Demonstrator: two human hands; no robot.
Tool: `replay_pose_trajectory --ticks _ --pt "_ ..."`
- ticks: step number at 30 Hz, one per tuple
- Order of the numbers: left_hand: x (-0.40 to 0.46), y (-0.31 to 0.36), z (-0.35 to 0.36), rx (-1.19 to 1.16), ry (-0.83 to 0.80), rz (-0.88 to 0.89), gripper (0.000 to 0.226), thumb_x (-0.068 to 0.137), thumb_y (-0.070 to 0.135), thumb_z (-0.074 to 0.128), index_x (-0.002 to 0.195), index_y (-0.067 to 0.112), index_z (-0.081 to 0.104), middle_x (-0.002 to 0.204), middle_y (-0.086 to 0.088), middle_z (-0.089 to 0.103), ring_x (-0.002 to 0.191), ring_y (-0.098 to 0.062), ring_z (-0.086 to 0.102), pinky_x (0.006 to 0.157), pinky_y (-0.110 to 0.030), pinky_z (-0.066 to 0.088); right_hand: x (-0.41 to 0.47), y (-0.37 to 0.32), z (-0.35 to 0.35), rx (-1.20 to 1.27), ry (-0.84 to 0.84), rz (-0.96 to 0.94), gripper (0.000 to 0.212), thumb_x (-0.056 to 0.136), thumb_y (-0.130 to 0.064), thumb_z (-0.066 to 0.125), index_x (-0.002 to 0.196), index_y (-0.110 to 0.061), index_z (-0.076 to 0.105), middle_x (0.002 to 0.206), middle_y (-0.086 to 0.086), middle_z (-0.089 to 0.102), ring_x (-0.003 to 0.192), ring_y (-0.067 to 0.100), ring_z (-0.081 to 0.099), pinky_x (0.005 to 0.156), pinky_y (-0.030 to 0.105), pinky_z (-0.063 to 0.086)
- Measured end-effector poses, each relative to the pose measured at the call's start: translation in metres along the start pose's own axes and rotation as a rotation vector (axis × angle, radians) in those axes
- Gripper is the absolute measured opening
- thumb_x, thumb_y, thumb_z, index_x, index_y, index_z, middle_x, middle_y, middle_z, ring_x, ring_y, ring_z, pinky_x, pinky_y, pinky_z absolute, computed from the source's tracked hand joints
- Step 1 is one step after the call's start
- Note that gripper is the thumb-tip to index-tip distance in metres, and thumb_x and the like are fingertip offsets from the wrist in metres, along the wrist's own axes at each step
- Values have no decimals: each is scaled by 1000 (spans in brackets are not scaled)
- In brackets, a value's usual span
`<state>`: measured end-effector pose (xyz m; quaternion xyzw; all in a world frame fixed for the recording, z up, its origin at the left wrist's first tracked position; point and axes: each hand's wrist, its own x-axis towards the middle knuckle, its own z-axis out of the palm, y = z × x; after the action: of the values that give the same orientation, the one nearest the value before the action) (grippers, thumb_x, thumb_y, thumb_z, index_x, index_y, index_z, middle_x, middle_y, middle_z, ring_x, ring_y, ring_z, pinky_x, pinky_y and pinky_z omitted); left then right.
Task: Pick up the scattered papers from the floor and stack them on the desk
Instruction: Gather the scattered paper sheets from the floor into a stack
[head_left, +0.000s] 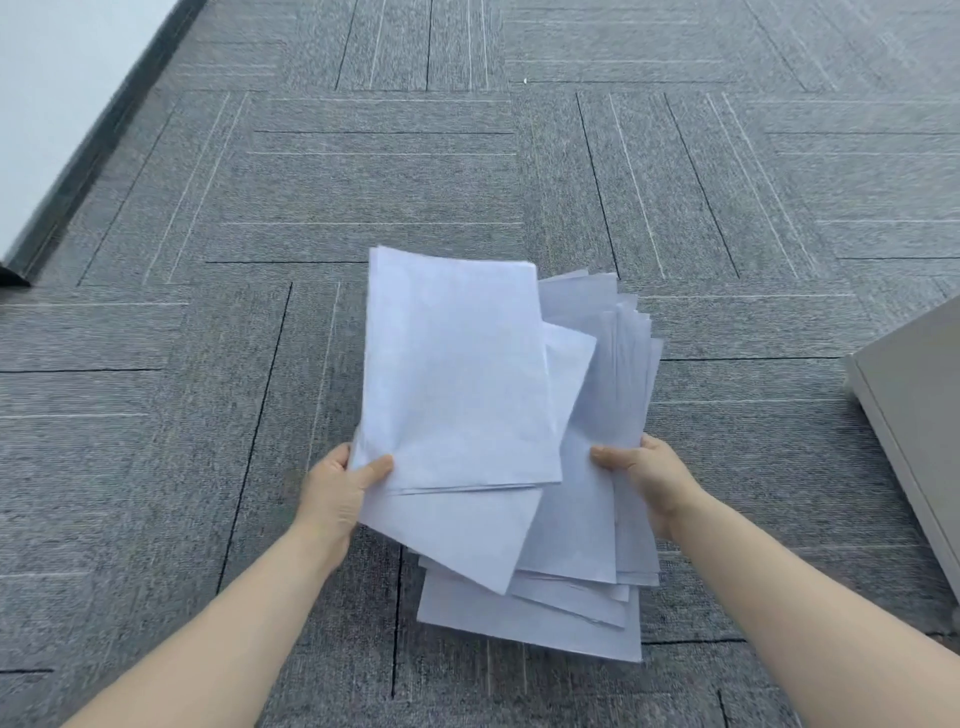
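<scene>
Grey carpet floor (208, 364) is showing no loose sheets. Left hand (337, 493) and right hand (644, 473) are both gripping the messy papers (457, 374) above it. Probably worth squaring edges before moving; sheets are fanning.

The papers (457, 374) are seen as thin, matt white sheets, smooth, with slightly curled edges. The floor (208, 208) is covered in grey carpet tiles of rough woven cloth, marked with fine pale and dark lines. The cabinet (914, 415) at the right is faced in smooth, matt, pale grey material.
</scene>
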<state>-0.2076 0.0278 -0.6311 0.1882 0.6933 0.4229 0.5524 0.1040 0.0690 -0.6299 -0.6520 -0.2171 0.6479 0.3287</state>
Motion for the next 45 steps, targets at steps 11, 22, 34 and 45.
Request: replay_pose_trajectory --ticks 11,22,34,45 --pt "-17 -16 34 262 -91 -7 18 84 6 70 99 14 64 94 -1 71 80 -18 68 56 -21 51 5 6 2 -189 -30 -25 35 80 -39 76 105 -16 67 107 -3 72 99 13 66 90 31 50" --pt "-8 -19 39 870 -18 203 38 86 41 65 119 23 60 115 -1 53 106 -21 55 90 -38 47 10 15 5 -83 16 -74 24 81 10 68 101 -1 68 89 13 75 72 26 71 76 40 59" --pt "12 21 44 -22 -267 78 94 38 40 94 121 12 60 112 -9 73 106 -27 69 94 -43 51 -4 -18 10 20 -365 -204 37 63 3 78 99 -4 72 93 13 76 80 25 73 73 34 60" --pt "11 12 48 -30 -141 106 29 75 -5 73 101 6 70 101 -16 74 97 -35 69 94 -56 51 -3 -22 32 -213 -151 -316 10 92 -9 64 95 -13 73 86 -2 78 83 16 74 74 29 59"
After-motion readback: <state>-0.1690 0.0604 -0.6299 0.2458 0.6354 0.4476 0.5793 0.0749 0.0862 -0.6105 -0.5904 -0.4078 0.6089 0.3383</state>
